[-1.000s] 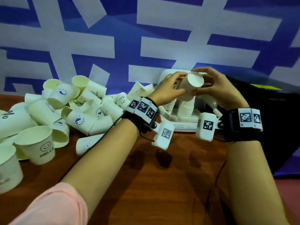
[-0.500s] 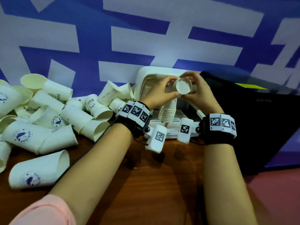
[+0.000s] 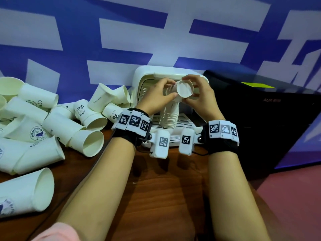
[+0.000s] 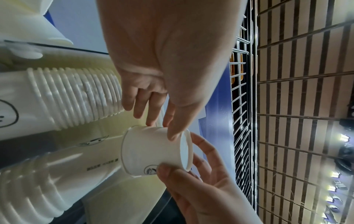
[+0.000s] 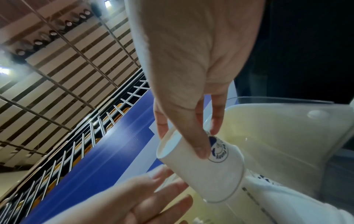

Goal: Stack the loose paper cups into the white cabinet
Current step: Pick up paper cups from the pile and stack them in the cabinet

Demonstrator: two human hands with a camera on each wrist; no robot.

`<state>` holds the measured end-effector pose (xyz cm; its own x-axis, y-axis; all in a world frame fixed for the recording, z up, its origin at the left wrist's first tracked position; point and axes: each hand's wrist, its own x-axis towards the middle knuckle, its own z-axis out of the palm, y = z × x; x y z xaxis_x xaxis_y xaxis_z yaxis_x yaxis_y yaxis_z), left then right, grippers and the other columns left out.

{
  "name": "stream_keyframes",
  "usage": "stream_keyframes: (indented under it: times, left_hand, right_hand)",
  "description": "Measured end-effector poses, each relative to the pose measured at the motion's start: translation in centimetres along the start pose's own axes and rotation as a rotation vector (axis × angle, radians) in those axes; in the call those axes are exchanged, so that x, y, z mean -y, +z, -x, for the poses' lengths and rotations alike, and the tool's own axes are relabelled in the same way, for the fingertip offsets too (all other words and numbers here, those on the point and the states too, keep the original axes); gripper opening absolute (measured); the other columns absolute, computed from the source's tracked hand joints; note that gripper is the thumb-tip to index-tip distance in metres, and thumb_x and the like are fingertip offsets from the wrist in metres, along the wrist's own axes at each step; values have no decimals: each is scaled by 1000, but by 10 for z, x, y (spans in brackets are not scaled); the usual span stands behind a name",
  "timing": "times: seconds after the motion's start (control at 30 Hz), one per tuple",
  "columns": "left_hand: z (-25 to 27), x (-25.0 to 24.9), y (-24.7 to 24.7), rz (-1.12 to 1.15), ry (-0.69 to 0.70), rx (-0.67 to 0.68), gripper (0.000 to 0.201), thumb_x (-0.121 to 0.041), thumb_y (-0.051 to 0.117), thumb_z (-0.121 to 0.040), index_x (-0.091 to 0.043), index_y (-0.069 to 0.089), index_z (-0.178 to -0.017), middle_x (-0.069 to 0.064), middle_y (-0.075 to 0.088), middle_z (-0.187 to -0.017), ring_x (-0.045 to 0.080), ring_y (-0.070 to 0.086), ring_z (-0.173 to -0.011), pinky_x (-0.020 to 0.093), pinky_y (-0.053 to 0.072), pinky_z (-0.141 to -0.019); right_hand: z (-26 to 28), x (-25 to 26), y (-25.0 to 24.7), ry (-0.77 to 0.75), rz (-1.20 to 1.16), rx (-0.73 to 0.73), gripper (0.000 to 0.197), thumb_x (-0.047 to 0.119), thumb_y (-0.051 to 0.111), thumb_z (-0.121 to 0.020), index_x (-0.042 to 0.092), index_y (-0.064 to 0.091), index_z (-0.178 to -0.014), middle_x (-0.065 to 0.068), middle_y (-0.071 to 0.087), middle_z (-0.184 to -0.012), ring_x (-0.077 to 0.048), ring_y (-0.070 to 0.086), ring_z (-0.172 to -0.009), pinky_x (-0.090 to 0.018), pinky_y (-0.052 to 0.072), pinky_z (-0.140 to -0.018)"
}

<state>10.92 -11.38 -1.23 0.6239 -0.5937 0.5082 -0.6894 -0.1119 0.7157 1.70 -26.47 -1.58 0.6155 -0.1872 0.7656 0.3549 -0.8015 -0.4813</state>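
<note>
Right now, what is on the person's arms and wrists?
Both forearms are bare; a pink sleeve shows at the left upper arm. Each wrist carries a black strap: the left wristband and right wristband are ringed with white blocks printed with black square markers. A white camera pod with another marker hangs off each, and a thin black cable trails beneath.

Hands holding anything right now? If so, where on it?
Both the left hand and the right hand pinch one upside-down white paper cup by its side wall near the base, atop the nested cup stack.
</note>
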Motion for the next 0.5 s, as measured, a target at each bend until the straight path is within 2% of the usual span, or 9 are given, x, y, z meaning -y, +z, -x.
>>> stream_keyframes:
  times: [0.1,0.2,0.27,0.37,0.5]
  left_hand:
    - [-2,2,2,-30,1,30,43,-24,63,-91,-21,50,-131,-2,54,-135,15,49,-124,35,40,-105]
    - [-1,5,5,-104,19,75,54,-24,63,-90,-19,42,-140,1,49,-142,16,45,-129,29,36,-105]
    - [0,8,6,-114,19,105,58,-24,64,-90,-19,40,-143,1,47,-144,16,43,-131,28,34,-105]
    - [-1,10,8,-89,14,116,59,-24,64,-89,-19,40,-142,2,48,-143,17,44,-130,33,36,-108]
    - [-2,12,9,-63,2,130,59,-24,64,-90,-19,39,-143,2,48,-143,17,44,-130,36,37,-109]
  right_hand:
    - [0,-9,2,5,20,-57,52,3,79,-72,12,58,-119,7,56,-117,-12,56,-107,-12,50,-80]
    - [1,-18,4,51,8,-78,56,1,78,-71,15,58,-121,-1,56,-125,-14,57,-111,-20,54,-84]
    - [2,-22,6,92,-3,-89,58,1,77,-70,17,56,-122,0,56,-126,-14,56,-112,-20,53,-85]
    - [1,-26,11,161,-21,-113,60,2,78,-71,17,53,-123,2,57,-126,-11,56,-113,-12,48,-86]
    - [0,-29,17,254,-93,-146,63,2,80,-71,14,51,-125,1,57,-127,-10,56,-115,-19,50,-90]
